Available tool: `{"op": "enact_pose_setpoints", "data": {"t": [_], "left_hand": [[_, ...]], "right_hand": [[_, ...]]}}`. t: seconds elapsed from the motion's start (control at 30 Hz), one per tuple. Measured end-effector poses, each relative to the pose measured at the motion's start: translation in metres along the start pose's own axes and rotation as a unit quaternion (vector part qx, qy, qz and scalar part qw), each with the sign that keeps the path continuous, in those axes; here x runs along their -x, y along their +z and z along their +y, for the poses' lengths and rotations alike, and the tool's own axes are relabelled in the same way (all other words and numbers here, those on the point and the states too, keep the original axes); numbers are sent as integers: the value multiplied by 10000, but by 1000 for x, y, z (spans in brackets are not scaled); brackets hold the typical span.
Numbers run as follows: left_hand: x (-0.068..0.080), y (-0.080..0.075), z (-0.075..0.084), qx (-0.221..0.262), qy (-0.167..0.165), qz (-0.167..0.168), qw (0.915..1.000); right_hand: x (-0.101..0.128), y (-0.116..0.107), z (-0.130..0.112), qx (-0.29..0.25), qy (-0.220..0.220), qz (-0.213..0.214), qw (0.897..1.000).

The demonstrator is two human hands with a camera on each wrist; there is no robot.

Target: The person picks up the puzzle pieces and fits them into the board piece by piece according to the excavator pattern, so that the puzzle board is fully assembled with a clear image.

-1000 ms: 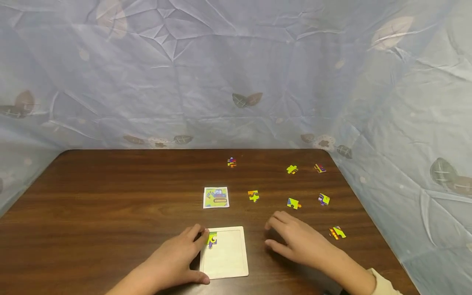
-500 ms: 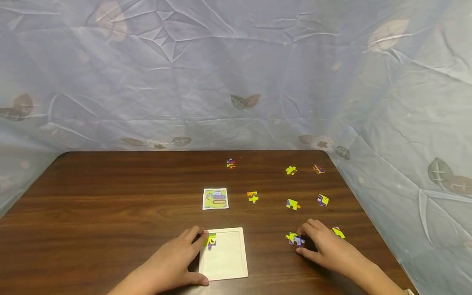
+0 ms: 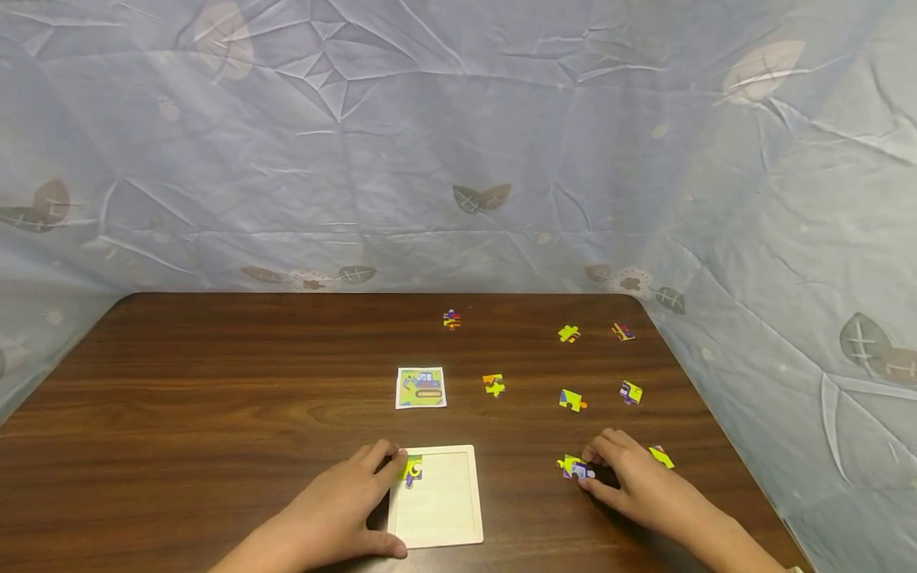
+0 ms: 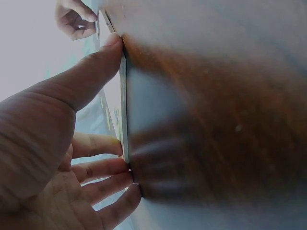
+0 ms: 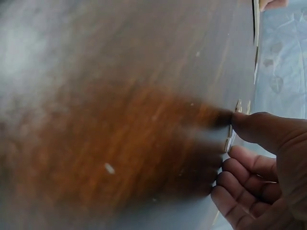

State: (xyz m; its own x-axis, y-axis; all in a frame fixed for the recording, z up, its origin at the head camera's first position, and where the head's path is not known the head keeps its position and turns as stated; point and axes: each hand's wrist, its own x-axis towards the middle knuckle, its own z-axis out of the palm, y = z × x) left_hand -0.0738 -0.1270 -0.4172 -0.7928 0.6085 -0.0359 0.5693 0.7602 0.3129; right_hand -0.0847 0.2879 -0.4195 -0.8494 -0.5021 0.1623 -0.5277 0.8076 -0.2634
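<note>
Puzzle piece point(image 3: 574, 467), green and purple, lies flat on the counter point(image 3: 215, 398) at the fingertips of the right hand point(image 3: 630, 481), which curls over it and pinches its edge against the wood. White puzzle tray point(image 3: 440, 497) sits well to the left of that piece; the left hand point(image 3: 344, 505) rests spread on its left edge, fingers relaxed, beside one seated piece point(image 3: 411, 469). Right hand is nearer; loose pieces point(image 3: 571, 400) lie beyond
</note>
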Motion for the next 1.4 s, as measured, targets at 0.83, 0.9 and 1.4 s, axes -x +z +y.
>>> {"op": "enact_pose_setpoints", "data": {"t": [0.83, 0.9, 1.4], "left_hand": [[0, 0, -2, 45, 35, 39, 10000], [1, 0, -2, 41, 33, 48, 10000], [1, 1, -2, -26, 56, 85, 9999]], "right_hand": [[-5, -30, -3, 445, -381, 400, 9975], [-6, -35, -4, 507, -419, 504, 9966], [-10, -46, -16, 579, -506, 588, 9953]]}}
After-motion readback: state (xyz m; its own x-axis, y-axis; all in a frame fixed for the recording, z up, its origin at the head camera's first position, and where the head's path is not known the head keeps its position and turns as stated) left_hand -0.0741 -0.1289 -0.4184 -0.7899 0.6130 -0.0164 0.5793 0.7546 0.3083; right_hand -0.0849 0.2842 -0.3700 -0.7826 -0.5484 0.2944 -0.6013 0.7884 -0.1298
